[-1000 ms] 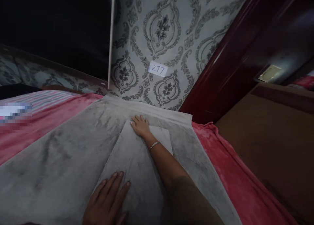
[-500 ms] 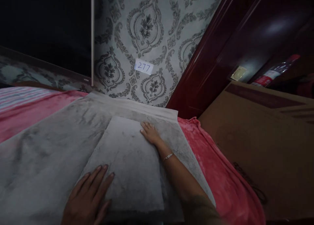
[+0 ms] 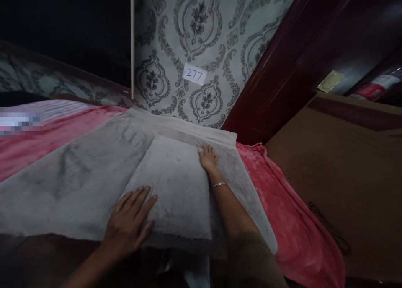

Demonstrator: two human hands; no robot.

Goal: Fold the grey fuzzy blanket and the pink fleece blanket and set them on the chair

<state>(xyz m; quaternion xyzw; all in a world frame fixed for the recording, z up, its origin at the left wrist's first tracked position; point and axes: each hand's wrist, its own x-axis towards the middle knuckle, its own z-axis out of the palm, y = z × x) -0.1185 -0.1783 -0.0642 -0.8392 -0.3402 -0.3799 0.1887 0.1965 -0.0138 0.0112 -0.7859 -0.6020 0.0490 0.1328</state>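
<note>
Where left fingers (image 3: 146, 206) rest, cloth (image 3: 179, 179) lies beneath; right fingers (image 3: 210, 150) touch its corner.

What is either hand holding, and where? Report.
Nothing is held: the left hand lies flat across the left edge of the pale grey four-sided cloth, the right hand at its far right corner.

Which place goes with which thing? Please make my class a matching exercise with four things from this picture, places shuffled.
Things
1. Left hand
2. Right hand
3. Bracelet
4. Card marked 277

Places
A. Around the right wrist
B. At the far right corner of the pale sheet
C. On the patterned wall
D. At the left edge of the pale sheet

Right pairs: 1-D, 2-B, 3-A, 4-C
</note>
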